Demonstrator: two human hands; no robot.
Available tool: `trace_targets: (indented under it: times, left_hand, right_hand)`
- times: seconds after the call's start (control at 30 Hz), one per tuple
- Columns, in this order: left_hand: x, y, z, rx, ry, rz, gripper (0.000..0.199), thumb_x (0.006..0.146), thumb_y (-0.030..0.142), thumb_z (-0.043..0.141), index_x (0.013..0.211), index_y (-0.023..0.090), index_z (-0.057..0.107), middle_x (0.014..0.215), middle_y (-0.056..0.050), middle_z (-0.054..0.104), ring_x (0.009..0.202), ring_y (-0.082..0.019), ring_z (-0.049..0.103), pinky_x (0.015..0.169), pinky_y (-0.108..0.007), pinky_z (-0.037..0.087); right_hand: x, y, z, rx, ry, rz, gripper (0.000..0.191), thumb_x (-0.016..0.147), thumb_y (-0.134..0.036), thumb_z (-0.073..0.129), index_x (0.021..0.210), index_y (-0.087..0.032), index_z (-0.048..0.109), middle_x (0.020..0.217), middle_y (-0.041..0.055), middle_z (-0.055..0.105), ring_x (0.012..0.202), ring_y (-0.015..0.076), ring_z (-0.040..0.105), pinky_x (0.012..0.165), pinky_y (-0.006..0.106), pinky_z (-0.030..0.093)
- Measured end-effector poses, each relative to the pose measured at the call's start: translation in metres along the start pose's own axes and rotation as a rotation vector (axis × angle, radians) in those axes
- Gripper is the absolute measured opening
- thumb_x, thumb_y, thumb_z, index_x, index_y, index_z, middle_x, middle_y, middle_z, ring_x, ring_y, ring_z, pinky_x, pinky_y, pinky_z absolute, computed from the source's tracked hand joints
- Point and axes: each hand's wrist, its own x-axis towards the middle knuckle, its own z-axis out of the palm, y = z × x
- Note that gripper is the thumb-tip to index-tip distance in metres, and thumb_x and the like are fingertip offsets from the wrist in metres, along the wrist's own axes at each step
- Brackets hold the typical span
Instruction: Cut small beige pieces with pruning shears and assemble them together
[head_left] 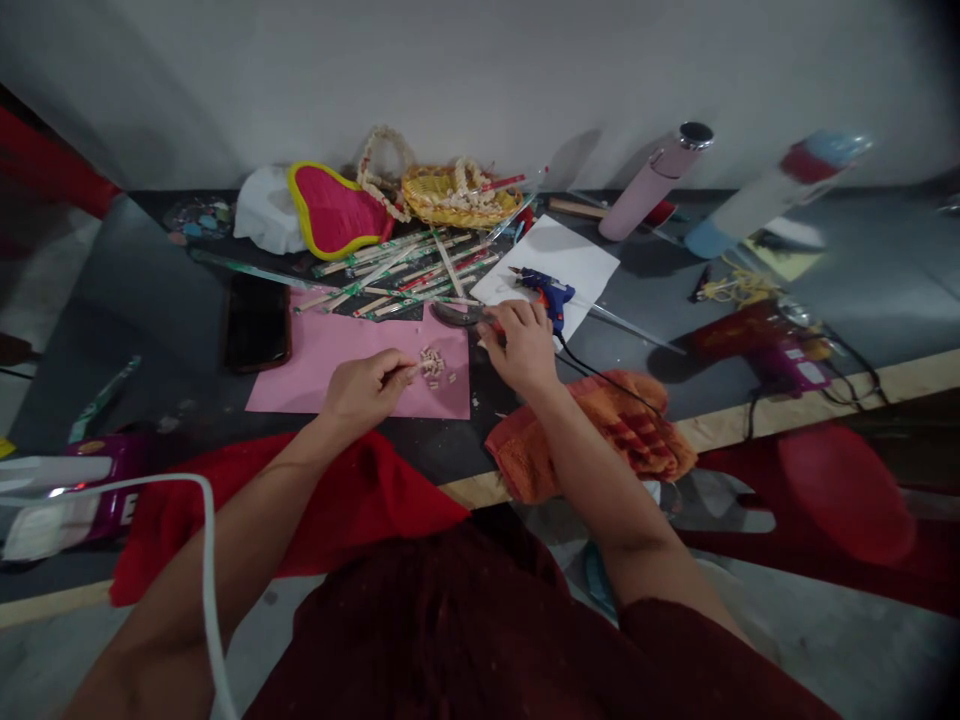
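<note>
My left hand (369,390) is over the pink sheet (330,350), with thumb and fingers pinched on a thin pale stick. Just beyond the fingertips lies a small heap of short cut pieces (432,364) on the same sheet. My right hand (523,345) is wrapped round shears (456,314), whose dark curved jaws point left above the sheet's top right part. Its fingers hide most of the handles, leaving a bit of reddish orange showing. A blue glue gun (551,295) rests on a white sheet (592,262) right behind my right hand.
Behind the pink sheet lie several wrapped chopsticks (405,270) and a yellow basket (457,200) with beaded strands. A phone (259,325) sits at left. An orange towel (622,430) and red cloth (360,510) line the front edge. A pink flask (656,185) stands at back right.
</note>
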Motion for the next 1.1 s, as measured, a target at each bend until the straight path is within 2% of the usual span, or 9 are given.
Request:
trace_targets:
  times: [0.07, 0.17, 0.37, 0.77, 0.83, 0.9, 0.97, 1.03, 1.1]
  left_hand:
    - [-0.001, 0.002, 0.002, 0.107, -0.001, 0.048, 0.023, 0.086, 0.036, 0.051, 0.096, 0.022, 0.067, 0.087, 0.0, 0.073, 0.07, -0.013, 0.065, 0.062, -0.023, 0.043]
    - [-0.003, 0.005, 0.005, 0.21, -0.005, 0.143, 0.024, 0.088, 0.031, 0.048, 0.098, 0.022, 0.067, 0.093, -0.001, 0.073, 0.081, -0.016, 0.067, 0.067, -0.025, 0.045]
    - [-0.008, 0.001, 0.011, 0.314, 0.023, 0.287, 0.024, 0.088, 0.03, 0.046, 0.098, 0.024, 0.068, 0.096, -0.003, 0.074, 0.087, -0.019, 0.068, 0.072, -0.028, 0.047]
    - [-0.011, 0.009, 0.009, 0.193, 0.139, 0.287, 0.022, 0.084, 0.024, 0.051, 0.091, 0.025, 0.072, 0.084, -0.002, 0.075, 0.074, -0.017, 0.068, 0.067, -0.025, 0.048]
    - [-0.01, 0.01, 0.008, 0.119, 0.159, 0.225, 0.022, 0.086, 0.027, 0.051, 0.091, 0.023, 0.072, 0.083, -0.002, 0.075, 0.074, -0.015, 0.068, 0.069, -0.023, 0.049]
    - [-0.009, 0.008, 0.005, 0.069, 0.196, 0.166, 0.023, 0.087, 0.031, 0.051, 0.091, 0.022, 0.071, 0.086, -0.002, 0.075, 0.076, -0.014, 0.068, 0.07, -0.022, 0.048]
    - [-0.007, 0.005, 0.004, 0.067, 0.22, 0.15, 0.023, 0.087, 0.033, 0.052, 0.092, 0.021, 0.071, 0.089, -0.003, 0.075, 0.079, -0.015, 0.068, 0.073, -0.023, 0.048]
    - [-0.005, 0.002, 0.003, 0.097, 0.209, 0.151, 0.023, 0.087, 0.033, 0.052, 0.093, 0.021, 0.071, 0.091, -0.003, 0.074, 0.081, -0.016, 0.068, 0.076, -0.024, 0.048]
    - [-0.004, 0.0, 0.004, 0.131, 0.167, 0.16, 0.023, 0.087, 0.033, 0.052, 0.094, 0.021, 0.071, 0.091, -0.003, 0.074, 0.081, -0.017, 0.068, 0.077, -0.025, 0.048]
  right_hand:
    - [-0.005, -0.012, -0.002, 0.273, -0.046, -0.091, 0.033, 0.096, -0.039, 0.036, 0.097, -0.017, 0.06, 0.094, 0.0074, 0.062, 0.091, 0.0187, 0.053, 0.081, 0.032, 0.041]
    - [-0.015, -0.03, 0.0, 0.621, -0.292, -0.114, 0.034, 0.095, -0.043, 0.035, 0.09, -0.018, 0.057, 0.076, 0.0009, 0.057, 0.068, 0.0116, 0.05, 0.063, 0.024, 0.038]
    - [-0.022, -0.043, 0.002, 0.889, -0.579, -0.076, 0.041, 0.094, -0.047, 0.035, 0.069, -0.018, 0.049, 0.061, -0.0035, 0.046, 0.057, 0.0082, 0.042, 0.055, 0.021, 0.033]
    - [-0.027, -0.044, 0.004, 1.284, -0.697, 0.139, 0.04, 0.088, -0.055, 0.046, 0.076, -0.017, 0.051, 0.06, -0.0049, 0.046, 0.046, 0.005, 0.039, 0.041, 0.017, 0.031]
    - [-0.026, -0.043, 0.002, 1.339, -0.7, 0.146, 0.038, 0.09, -0.054, 0.044, 0.079, -0.018, 0.05, 0.059, -0.0062, 0.043, 0.043, 0.0045, 0.035, 0.04, 0.017, 0.029]
    - [-0.023, -0.038, -0.002, 1.265, -0.63, 0.104, 0.037, 0.092, -0.051, 0.041, 0.079, -0.018, 0.051, 0.058, -0.0062, 0.043, 0.043, 0.0051, 0.034, 0.042, 0.018, 0.03]
    - [-0.018, -0.029, -0.005, 1.013, -0.459, 0.005, 0.033, 0.092, -0.046, 0.044, 0.079, -0.018, 0.056, 0.062, -0.0028, 0.05, 0.051, 0.0076, 0.044, 0.051, 0.021, 0.038]
    - [-0.012, -0.018, -0.004, 0.734, -0.263, -0.092, 0.024, 0.089, -0.039, 0.05, 0.084, -0.018, 0.061, 0.077, 0.0022, 0.061, 0.069, 0.0119, 0.054, 0.067, 0.026, 0.044]
    - [-0.009, -0.009, 0.0, 0.571, -0.187, -0.148, 0.018, 0.089, -0.033, 0.051, 0.089, -0.018, 0.063, 0.088, 0.0048, 0.064, 0.082, 0.0153, 0.058, 0.077, 0.029, 0.045]
